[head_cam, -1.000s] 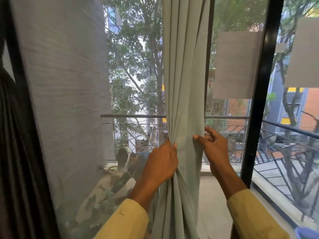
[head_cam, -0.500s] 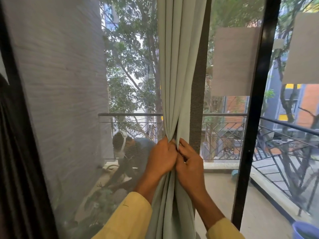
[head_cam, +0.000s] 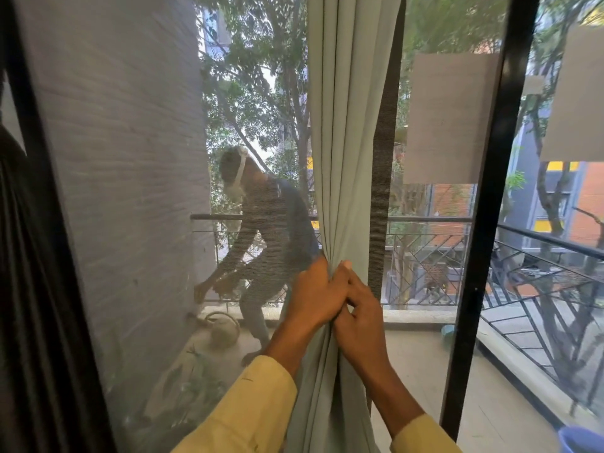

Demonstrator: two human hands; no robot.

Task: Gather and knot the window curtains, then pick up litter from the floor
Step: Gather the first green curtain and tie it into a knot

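My left hand [head_cam: 315,297] and right hand [head_cam: 359,317] grip the bunched curtain [head_cam: 343,125] together; fingers [head_cam: 351,297] curled tight round it.

No legible text (window papers [head_cam: 452,116] blank)

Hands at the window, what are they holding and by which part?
Both the left hand and right hand grip the pale curtain, around its gathered folds, side by side.
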